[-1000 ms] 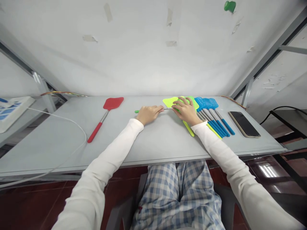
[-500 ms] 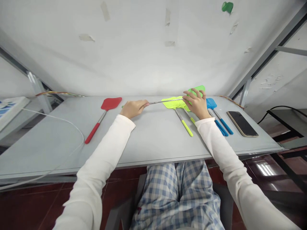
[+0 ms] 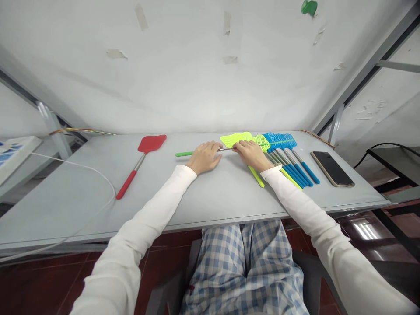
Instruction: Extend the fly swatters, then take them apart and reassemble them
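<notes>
A green swatter [image 3: 184, 154] is stretching sideways over the bench [image 3: 210, 197], under 2 hands.
At left, a white cable [image 3: 108, 179] is curving across the bench, and a red swatter [image 3: 151, 143] is lying beside it. Next, the green swatter's handle is poking out past the left hand [image 3: 204, 157], which is resting half-curled over it, thumb apart; whether it is gripping, I cannot tell. The metal rod is showing between the hands. The right hand [image 3: 252, 155] is closing its bent fingers on that rod, partly covering yellow swatters [image 3: 238, 137]. The green head is appearing edge-on across overlapping blue swatters [image 3: 290, 145]; a phone [image 3: 332, 168] is lying just right of them.
</notes>
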### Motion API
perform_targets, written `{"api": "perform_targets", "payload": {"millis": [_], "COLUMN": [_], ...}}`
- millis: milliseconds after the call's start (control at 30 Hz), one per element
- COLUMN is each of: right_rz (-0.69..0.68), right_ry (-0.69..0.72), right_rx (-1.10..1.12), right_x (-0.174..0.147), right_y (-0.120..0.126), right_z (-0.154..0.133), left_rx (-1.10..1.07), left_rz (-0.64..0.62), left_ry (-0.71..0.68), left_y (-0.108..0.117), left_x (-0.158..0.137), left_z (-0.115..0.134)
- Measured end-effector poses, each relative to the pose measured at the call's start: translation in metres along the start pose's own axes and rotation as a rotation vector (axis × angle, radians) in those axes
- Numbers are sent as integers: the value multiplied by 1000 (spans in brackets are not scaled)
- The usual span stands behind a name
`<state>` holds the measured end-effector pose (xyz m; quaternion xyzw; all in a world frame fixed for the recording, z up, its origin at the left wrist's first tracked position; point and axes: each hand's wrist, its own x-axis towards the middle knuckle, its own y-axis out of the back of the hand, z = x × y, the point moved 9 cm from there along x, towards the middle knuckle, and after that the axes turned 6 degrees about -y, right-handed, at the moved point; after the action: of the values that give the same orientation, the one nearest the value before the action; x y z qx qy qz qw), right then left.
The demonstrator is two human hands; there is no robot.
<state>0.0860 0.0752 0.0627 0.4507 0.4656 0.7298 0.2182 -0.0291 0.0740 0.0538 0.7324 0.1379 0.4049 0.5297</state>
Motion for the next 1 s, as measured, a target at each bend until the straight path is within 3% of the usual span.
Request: {"api": "perform_targets", "payload": {"millis": [167,333,567,700,1000], "right_rz": [-8,8,100,125,126], "right_ry": [56,85,-82,-137,-193], "right_rx": [8,-41,-121,-141,-145], "right_x": [1,5,-5,-13,-16], "right_y": [-3,-7,8,18,11], "right_z": [-10,3,81,108,118], "left_rx": [74,127,204,239,196], "left_rz": [-218,-223,-194,-146,-117], "left_ry": [187,172,264,337,352], "left_y": [-22,-22,5,20,24], "left_x": [0,1,-32,-51,-53], "left_z": [-8,-20,-99,-133,-125]}}
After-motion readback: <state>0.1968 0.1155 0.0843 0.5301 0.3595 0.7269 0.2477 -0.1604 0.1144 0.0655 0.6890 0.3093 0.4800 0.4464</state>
